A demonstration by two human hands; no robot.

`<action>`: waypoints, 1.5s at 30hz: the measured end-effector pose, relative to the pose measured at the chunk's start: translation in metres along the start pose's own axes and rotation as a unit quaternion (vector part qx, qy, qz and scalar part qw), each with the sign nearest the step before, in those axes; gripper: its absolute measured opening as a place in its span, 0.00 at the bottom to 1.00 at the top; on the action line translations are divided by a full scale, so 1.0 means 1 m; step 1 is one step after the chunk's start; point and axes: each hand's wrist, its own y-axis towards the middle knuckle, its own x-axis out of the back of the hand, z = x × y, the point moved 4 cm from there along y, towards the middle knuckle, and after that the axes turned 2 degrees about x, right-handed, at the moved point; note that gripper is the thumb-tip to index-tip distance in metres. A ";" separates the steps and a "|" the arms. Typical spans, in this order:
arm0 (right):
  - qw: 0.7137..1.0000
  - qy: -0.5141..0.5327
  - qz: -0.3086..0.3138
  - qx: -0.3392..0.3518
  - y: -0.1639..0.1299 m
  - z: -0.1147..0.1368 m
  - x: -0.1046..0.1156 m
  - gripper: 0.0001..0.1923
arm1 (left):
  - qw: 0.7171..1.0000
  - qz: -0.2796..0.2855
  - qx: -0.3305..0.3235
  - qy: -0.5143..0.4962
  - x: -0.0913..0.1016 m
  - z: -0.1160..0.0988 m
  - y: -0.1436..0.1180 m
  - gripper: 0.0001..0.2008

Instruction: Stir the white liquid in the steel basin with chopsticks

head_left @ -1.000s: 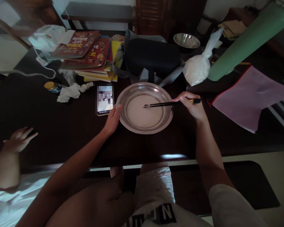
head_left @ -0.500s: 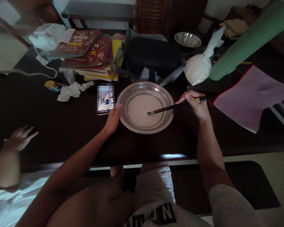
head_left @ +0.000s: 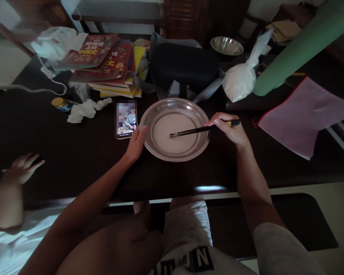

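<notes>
A round, shallow metal bowl (head_left: 175, 157) stands on the dark table, with a whitish liquid (head_left: 172, 124) in it. My left hand (head_left: 137, 144) grips the bowl's left rim, thumb on top and the other fingers mostly hidden under the edge. Over the right rim, my right hand (head_left: 228, 128) is closed around a pair of black chopsticks (head_left: 193, 131). Their tips reach into the liquid near the middle of the bowl. A lit phone (head_left: 126, 121) lies just left of the bowl, close to my left hand.
Behind the bowl sits a black case (head_left: 185, 67), with stacked books (head_left: 100, 63) to its left. A knotted bag of white powder (head_left: 239, 82), a green cylinder (head_left: 298, 49) and a pink cloth (head_left: 301, 118) are at the right. Another person's hand (head_left: 24, 168) rests at far left.
My right hand and the chopsticks have moved left, so the tips sit further left in the liquid. The left hand keeps its grip on the rim. The phone's picture differs.
</notes>
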 end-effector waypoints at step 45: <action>0.998 -0.033 -0.043 0.009 0.000 0.001 0.006 0.14 | 1.000 0.001 0.009 0.015 -0.001 0.000 0.000 0.29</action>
